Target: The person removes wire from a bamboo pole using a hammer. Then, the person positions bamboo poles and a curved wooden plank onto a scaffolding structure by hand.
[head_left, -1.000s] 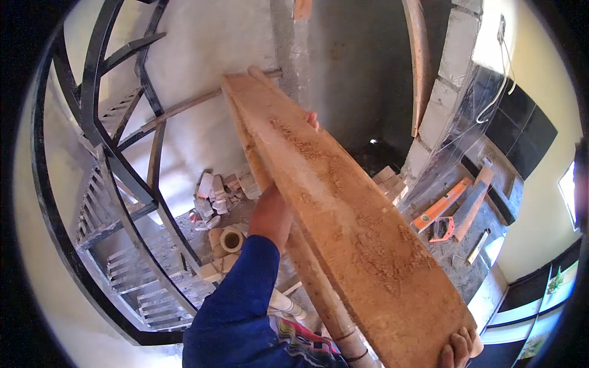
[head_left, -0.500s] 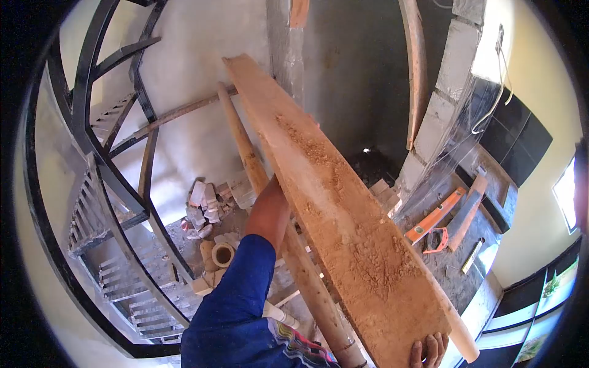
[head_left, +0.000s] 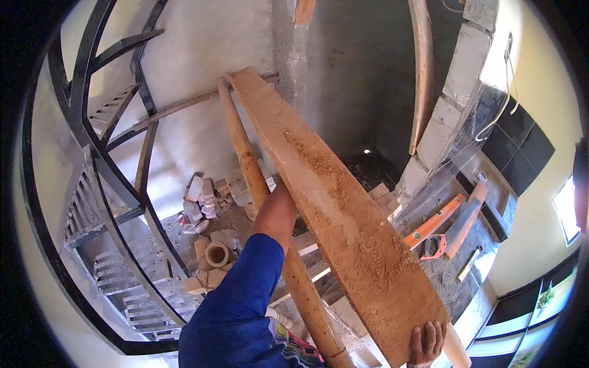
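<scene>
A long wooden plank (head_left: 343, 202), crusted with brown dirt, slopes from the upper middle down to the lower right. My right hand (head_left: 427, 345) grips its near end, fingers curled over the top face. My left forearm (head_left: 276, 211) reaches beneath the plank's left edge, which hides that hand and its fingers. The plank's far end lies at or just above a thin wooden crossbar (head_left: 190, 103) by the wall; contact cannot be made out. A round wooden pole (head_left: 248, 165) runs below and left of the plank, passing behind my arm.
Black metal stair framing (head_left: 80, 110) stands at left. Broken bricks (head_left: 200, 199) and a clay-coloured pipe (head_left: 218, 254) lie on the floor below. On the right, a counter holds an orange spirit level (head_left: 434, 221) and a handsaw (head_left: 461, 222). An upright timber (head_left: 421, 73) stands behind.
The plank's far end has come down nearer the crossbar. Its near end and my right hand have shifted slightly up and left in view. My left arm stays under the plank.
</scene>
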Demonstrator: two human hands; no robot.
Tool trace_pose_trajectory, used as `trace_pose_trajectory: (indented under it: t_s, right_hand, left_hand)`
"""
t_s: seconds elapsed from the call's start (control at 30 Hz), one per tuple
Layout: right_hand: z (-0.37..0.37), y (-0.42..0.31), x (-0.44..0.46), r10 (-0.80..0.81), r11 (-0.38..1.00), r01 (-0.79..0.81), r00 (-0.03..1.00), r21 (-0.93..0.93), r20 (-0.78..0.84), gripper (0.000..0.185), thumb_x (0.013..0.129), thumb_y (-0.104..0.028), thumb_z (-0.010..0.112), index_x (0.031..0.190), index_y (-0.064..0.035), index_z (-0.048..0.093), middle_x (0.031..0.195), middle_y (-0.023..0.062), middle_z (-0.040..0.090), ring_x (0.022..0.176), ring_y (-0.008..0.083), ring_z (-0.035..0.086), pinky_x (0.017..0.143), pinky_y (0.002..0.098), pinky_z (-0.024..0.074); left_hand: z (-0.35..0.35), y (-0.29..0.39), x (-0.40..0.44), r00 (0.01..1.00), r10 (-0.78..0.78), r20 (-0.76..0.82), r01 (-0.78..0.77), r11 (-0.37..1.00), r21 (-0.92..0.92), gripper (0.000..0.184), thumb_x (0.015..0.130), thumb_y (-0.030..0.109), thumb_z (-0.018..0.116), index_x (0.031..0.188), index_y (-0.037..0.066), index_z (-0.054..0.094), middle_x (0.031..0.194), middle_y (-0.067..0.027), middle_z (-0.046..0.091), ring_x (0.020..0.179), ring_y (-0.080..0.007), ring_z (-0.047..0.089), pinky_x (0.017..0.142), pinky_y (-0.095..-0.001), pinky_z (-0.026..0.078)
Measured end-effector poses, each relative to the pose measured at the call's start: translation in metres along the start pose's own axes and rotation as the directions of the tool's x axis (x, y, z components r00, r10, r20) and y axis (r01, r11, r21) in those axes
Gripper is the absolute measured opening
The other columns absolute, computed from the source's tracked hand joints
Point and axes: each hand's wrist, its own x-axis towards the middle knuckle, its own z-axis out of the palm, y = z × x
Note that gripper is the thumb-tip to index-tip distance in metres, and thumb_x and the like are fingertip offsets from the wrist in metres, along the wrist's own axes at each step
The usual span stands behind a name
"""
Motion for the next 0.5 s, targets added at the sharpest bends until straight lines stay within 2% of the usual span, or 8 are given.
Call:
trace_pose_trajectory:
  t_s: [0.13, 0.23, 0.27, 0.3, 0.37, 0.4, 0.47, 0.5]
  right_hand:
    - [-0.004, 0.002, 0.004, 0.002, 0.999, -0.001, 0.999, 0.033, -0.044, 0.027, 0.087, -0.009, 0.060, 0.113, -0.0042, 0.064, 0.113, 0.0190, 0.060, 0.105, 0.0397, 0.059, 0.094, 0.0566, 0.0468]
    - [-0.003, -0.002, -0.008, 0.160, 0.974, -0.148, 0.985, 0.170, -0.058, 0.029, 0.085, -0.011, 0.064, 0.112, -0.0001, 0.064, 0.108, 0.0181, 0.064, 0.101, 0.0401, 0.061, 0.094, 0.0520, 0.0479]
    - [-0.001, -0.016, -0.005, 0.647, 0.680, -0.526, 0.758, 0.511, -0.080, 0.031, 0.084, -0.014, 0.066, 0.111, 0.0014, 0.064, 0.107, 0.0179, 0.065, 0.100, 0.0405, 0.061, 0.094, 0.0501, 0.0483]
    - [-0.010, -0.010, -0.008, 0.600, 0.717, -0.557, 0.799, 0.420, 0.037, 0.036, 0.083, -0.018, 0.068, 0.113, 0.0007, 0.063, 0.110, 0.0189, 0.065, 0.101, 0.0401, 0.061, 0.095, 0.0506, 0.0473]
    - [-0.027, -0.003, -0.009, 0.501, 0.798, -0.529, 0.848, 0.288, 0.171, 0.041, 0.082, -0.022, 0.070, 0.115, 0.0002, 0.063, 0.112, 0.0200, 0.064, 0.103, 0.0395, 0.061, 0.096, 0.0508, 0.0464]
    - [-0.027, -0.006, -0.004, 0.492, 0.809, -0.515, 0.857, 0.283, 0.153, 0.041, 0.082, -0.023, 0.070, 0.116, 0.0004, 0.062, 0.112, 0.0201, 0.064, 0.103, 0.0393, 0.061, 0.095, 0.0505, 0.0465]
    - [-0.026, -0.006, -0.002, 0.449, 0.848, -0.463, 0.886, 0.260, 0.115, 0.042, 0.083, -0.023, 0.069, 0.117, 0.0007, 0.061, 0.113, 0.0203, 0.063, 0.103, 0.0389, 0.061, 0.095, 0.0500, 0.0468]
    - [-0.027, -0.009, -0.002, 0.451, 0.850, -0.459, 0.888, 0.256, 0.094, 0.043, 0.083, -0.024, 0.069, 0.117, 0.0009, 0.061, 0.113, 0.0204, 0.063, 0.103, 0.0387, 0.061, 0.094, 0.0497, 0.0469]
  left_hand:
    - [-0.003, -0.008, 0.011, 1.000, 0.004, -0.008, -0.004, 1.000, -0.013, 0.055, 0.095, 0.055, 0.037, 0.127, 0.011, 0.049, 0.122, -0.0142, 0.056, 0.108, -0.0302, 0.057, 0.097, -0.0488, 0.045]
    - [-0.036, -0.008, 0.040, 0.994, -0.095, 0.050, 0.097, 0.994, -0.056, 0.058, 0.093, 0.056, 0.041, 0.128, 0.010, 0.049, 0.122, -0.0134, 0.057, 0.110, -0.0295, 0.055, 0.097, -0.0474, 0.045]
    - [-0.034, 0.002, 0.045, 0.973, -0.196, 0.120, 0.206, 0.976, -0.074, 0.062, 0.091, 0.058, 0.046, 0.129, 0.010, 0.049, 0.122, -0.0127, 0.057, 0.113, -0.0287, 0.054, 0.097, -0.0460, 0.045]
    - [-0.031, 0.007, 0.051, 0.975, -0.189, 0.116, 0.199, 0.977, -0.075, 0.062, 0.091, 0.058, 0.046, 0.129, 0.010, 0.049, 0.122, -0.0127, 0.057, 0.113, -0.0287, 0.054, 0.097, -0.0460, 0.045]
    - [0.012, 0.020, 0.048, 0.984, -0.020, -0.178, 0.058, 0.976, 0.211, 0.067, 0.089, 0.059, 0.049, 0.130, 0.006, 0.048, 0.123, -0.0120, 0.057, 0.112, -0.0267, 0.056, 0.098, -0.0432, 0.044]
    - [0.017, 0.025, 0.045, 0.984, -0.014, -0.176, 0.052, 0.975, 0.214, 0.067, 0.089, 0.059, 0.049, 0.130, 0.006, 0.048, 0.123, -0.0120, 0.057, 0.112, -0.0267, 0.056, 0.098, -0.0432, 0.044]
    - [0.021, 0.033, 0.038, 0.997, -0.024, 0.075, 0.013, 0.989, 0.148, 0.059, 0.094, 0.056, 0.044, 0.132, 0.011, 0.046, 0.125, -0.0099, 0.056, 0.115, -0.0260, 0.054, 0.097, -0.0453, 0.046]
    - [0.023, 0.038, 0.037, 0.997, -0.024, 0.073, 0.013, 0.989, 0.146, 0.059, 0.094, 0.056, 0.044, 0.132, 0.011, 0.046, 0.125, -0.0099, 0.056, 0.115, -0.0260, 0.054, 0.097, -0.0453, 0.046]
